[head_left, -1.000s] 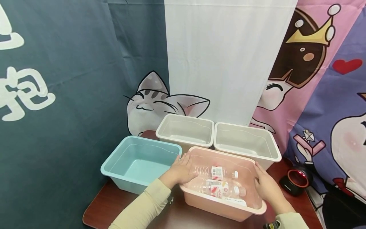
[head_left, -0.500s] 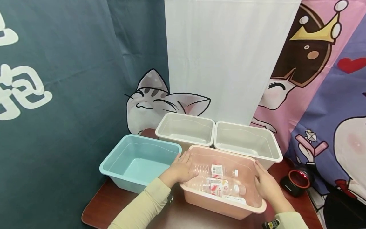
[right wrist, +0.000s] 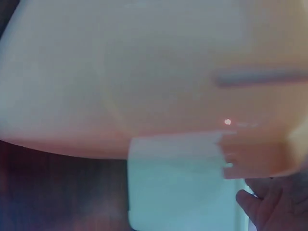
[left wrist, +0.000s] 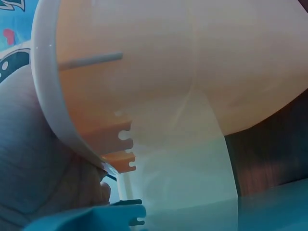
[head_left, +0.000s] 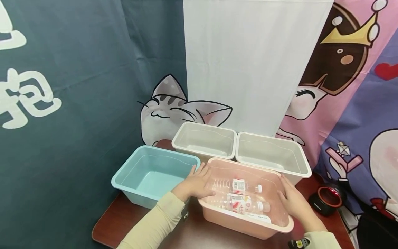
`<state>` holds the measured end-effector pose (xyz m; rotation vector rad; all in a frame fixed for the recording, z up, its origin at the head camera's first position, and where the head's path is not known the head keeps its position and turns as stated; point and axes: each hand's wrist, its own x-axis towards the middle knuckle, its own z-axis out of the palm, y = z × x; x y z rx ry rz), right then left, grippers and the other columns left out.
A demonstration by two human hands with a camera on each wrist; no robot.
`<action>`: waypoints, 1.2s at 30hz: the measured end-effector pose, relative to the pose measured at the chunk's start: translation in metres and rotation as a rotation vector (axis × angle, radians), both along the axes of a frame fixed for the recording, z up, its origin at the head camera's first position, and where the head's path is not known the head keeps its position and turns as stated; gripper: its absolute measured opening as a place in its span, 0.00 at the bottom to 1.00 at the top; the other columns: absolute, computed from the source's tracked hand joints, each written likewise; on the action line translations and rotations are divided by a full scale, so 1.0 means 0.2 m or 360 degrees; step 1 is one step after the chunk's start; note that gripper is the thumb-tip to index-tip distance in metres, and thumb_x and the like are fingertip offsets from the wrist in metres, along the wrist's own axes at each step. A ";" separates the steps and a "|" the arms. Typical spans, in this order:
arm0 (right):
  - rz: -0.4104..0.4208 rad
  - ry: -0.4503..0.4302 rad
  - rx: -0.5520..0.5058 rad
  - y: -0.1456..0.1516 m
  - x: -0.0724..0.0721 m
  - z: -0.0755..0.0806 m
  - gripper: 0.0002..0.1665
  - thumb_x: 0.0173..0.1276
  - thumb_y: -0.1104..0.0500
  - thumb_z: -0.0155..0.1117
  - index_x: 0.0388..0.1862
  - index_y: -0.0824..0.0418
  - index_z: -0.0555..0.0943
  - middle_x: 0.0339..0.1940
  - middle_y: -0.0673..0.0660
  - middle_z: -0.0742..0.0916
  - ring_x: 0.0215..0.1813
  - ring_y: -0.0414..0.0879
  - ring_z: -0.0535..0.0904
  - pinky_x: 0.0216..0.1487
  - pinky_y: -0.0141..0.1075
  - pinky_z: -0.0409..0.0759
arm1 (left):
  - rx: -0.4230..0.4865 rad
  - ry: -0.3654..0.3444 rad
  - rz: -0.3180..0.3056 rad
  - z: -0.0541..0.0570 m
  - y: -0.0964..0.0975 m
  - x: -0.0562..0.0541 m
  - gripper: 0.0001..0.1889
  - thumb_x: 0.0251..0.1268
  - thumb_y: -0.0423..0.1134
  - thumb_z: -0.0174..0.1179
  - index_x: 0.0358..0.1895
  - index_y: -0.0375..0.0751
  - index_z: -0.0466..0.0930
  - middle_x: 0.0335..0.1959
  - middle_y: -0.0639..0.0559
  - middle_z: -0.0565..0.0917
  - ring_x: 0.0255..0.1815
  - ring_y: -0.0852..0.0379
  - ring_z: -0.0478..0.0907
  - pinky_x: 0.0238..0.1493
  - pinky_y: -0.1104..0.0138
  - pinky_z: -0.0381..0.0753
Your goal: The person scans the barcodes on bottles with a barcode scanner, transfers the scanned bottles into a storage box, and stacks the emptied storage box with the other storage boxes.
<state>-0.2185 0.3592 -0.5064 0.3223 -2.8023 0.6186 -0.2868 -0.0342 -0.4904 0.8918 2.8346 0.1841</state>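
Note:
Two clear plastic bottles [head_left: 240, 204] with red and white labels lie in the pink bin [head_left: 236, 223] on the table. My left hand [head_left: 194, 183] rests over the bin's left rim, fingers spread and fairly straight, thumb reaching inside. On the opposite rim lies my right hand [head_left: 293, 200], its fingers extended and its thumb toward the inside. A white printed label or paper [head_left: 259, 218] shows by the bottles. Both wrist views look at the bin's outer side wall [left wrist: 144, 72], and only part of each hand is visible there.
A blue bin [head_left: 155, 180] stands left of the pink one. Behind are two off-white bins, one left [head_left: 203, 138] and one right [head_left: 272, 152]. A black device with a red-lit ring [head_left: 326, 199] sits to the right. Printed curtains hang behind the table [head_left: 118, 221].
The head view has shifted slightly, so everything sits a little further right in it. Both hands keep their places on the pink bin's rims.

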 end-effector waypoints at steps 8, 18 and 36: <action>0.0102 0.0029 0.0057 -0.02 -0.06 0.11 0.38 0.68 0.64 0.67 0.71 0.78 0.65 0.65 0.79 0.75 0.64 0.75 0.72 0.62 0.67 0.69 | 0.0071 -0.0033 0.0006 0.01 0.00 0.01 0.59 0.58 0.72 0.58 0.82 0.35 0.45 0.83 0.40 0.42 0.84 0.45 0.35 0.80 0.45 0.40; 0.0269 -0.0141 -0.0002 -0.07 -0.14 0.24 0.30 0.72 0.60 0.65 0.67 0.74 0.72 0.61 0.73 0.81 0.63 0.71 0.76 0.62 0.65 0.72 | 0.0021 0.0053 0.0003 0.00 0.01 0.01 0.61 0.59 0.74 0.56 0.81 0.31 0.45 0.83 0.37 0.43 0.84 0.44 0.37 0.80 0.47 0.42; 0.0448 -0.0369 -0.0250 -0.16 -0.32 0.20 0.25 0.74 0.62 0.62 0.62 0.78 0.75 0.58 0.74 0.83 0.58 0.69 0.80 0.59 0.61 0.77 | 0.0002 0.0100 0.0020 -0.01 0.01 0.02 0.57 0.62 0.73 0.52 0.81 0.32 0.47 0.83 0.38 0.44 0.84 0.45 0.39 0.80 0.48 0.43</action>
